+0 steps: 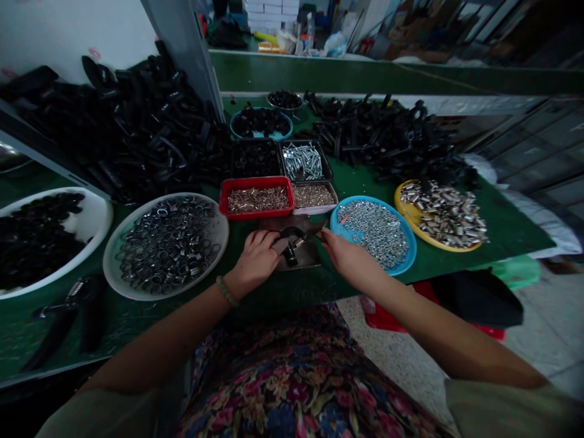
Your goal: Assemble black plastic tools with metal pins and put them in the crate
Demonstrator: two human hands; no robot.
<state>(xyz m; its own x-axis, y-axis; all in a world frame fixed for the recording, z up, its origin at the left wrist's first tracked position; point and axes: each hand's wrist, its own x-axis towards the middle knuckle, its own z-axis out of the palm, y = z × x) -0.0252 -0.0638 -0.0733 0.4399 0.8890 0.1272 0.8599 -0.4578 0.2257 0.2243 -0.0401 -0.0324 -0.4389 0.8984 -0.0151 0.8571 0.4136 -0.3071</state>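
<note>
Tool (292, 233) — judged stiff, best held by its body — sits gripped in left hand (258, 256), right hand (338, 248) pinching its end.

In dim light I face a green desk (511, 226), with a farther green desk (365, 80) running behind it, a white panel (77, 30) on my left and pale floor (545, 313) down to the right
</note>
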